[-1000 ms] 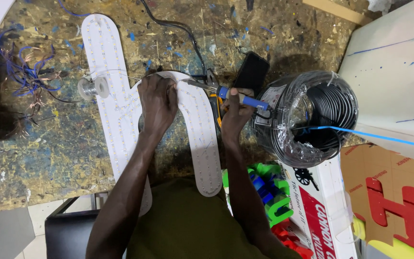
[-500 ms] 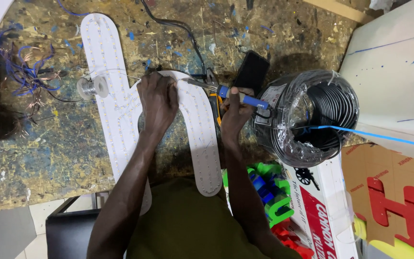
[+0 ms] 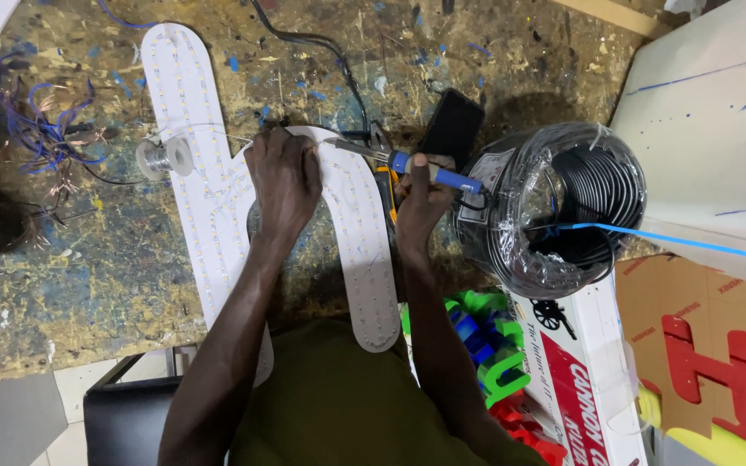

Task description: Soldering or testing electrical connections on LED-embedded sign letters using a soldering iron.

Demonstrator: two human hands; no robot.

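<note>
Evidently nothing is being shifted since a second ago: the white U-shaped LED board [image 3: 351,224] is still being pressed under the left hand [image 3: 284,177], fingers together. The blue-handled soldering iron [image 3: 407,164] is still being pinched by the right hand [image 3: 419,200], its tip just beyond the left fingertips.

worktop [image 3: 62,285]: brown chipboard, flecked with blue, yellow and white paint
boards [image 3: 200,198]: white, rows of small yellow dots
iron [image 3: 433,173]: blue handle, silver shaft
cable coil [image 3: 597,185]: black, in clear wrap
wires [image 3: 41,134]: blue, bare copper ends
spool [image 3: 164,158]: clear, silver wire
shirt [image 3: 338,406]: olive green
box [image 3: 589,380]: white and red
</note>
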